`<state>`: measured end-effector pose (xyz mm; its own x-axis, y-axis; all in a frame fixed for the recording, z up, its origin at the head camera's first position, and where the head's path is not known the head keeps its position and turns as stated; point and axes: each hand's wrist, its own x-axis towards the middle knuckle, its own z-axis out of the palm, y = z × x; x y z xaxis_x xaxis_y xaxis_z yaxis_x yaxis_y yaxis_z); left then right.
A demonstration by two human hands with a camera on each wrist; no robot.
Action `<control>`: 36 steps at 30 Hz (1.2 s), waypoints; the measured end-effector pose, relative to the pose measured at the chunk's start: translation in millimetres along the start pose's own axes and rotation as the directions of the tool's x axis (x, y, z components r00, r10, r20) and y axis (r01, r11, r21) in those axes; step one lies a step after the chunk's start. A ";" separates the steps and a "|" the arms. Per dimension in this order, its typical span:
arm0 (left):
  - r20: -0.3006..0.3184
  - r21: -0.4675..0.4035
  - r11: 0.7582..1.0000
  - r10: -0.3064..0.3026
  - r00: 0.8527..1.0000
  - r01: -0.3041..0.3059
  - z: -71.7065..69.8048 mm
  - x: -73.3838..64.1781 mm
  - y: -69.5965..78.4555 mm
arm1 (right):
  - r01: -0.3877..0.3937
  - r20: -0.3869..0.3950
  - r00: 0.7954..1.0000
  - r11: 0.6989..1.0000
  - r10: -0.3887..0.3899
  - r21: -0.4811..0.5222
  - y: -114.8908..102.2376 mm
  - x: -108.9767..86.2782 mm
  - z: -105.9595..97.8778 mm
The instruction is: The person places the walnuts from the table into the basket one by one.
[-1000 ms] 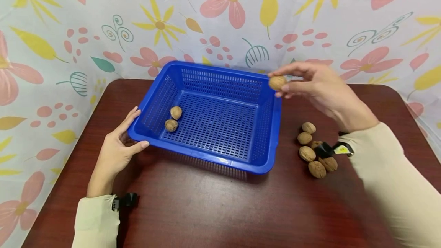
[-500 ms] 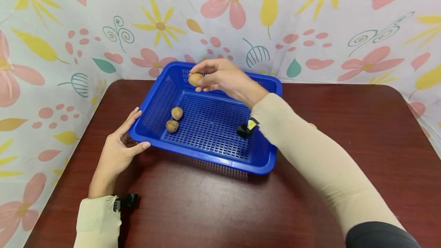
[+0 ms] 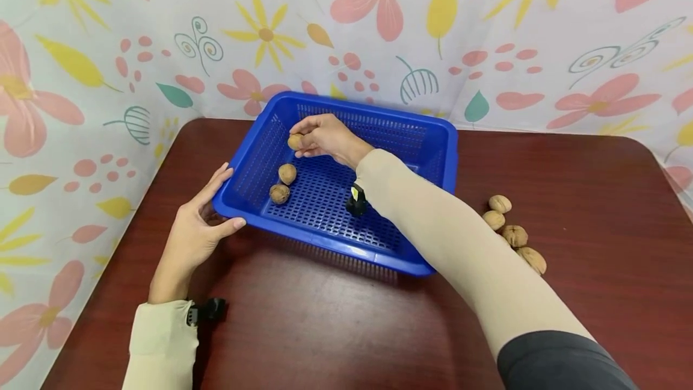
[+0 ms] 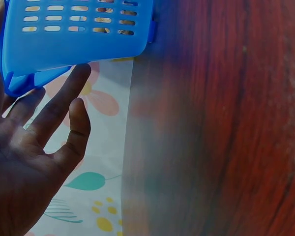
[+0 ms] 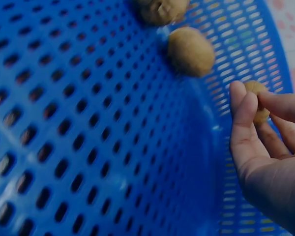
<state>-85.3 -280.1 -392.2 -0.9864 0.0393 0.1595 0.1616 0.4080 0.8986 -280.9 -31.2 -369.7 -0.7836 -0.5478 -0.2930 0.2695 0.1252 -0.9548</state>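
My right hand is inside the blue plastic basket, towards its far left corner. Between thumb and fingers it pinches a walnut; the right wrist view shows this walnut partly covered by the fingertips. Two more walnuts, one just behind the other, lie on the basket floor by the left wall. At the near left corner my left hand holds the basket rim, thumb along the front and fingers on the left side. Some of its fingers spread below the basket wall in the left wrist view.
Several walnuts lie on the dark red wooden table right of the basket, partly hidden behind the right forearm. A flower-patterned cloth hangs behind the table and along its left side.
My right hand has carried the walnut from beyond the basket's right rim leftward, then lowered it inside near the far left corner. The left hand keeps its place on the rim.
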 end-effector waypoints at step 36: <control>-0.003 -0.017 1.000 -0.001 1.000 0.001 1.4 0.0 0.6 | -0.046 -0.044 0.998 0.992 0.041 -0.115 23.2 14.8 6.8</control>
<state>-85.2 -278.6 -392.3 -0.9865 0.0359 0.1599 0.1611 0.3920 0.9057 -282.4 -42.1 -395.8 -0.7957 -0.5051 -0.3343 0.2393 0.2449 -0.9396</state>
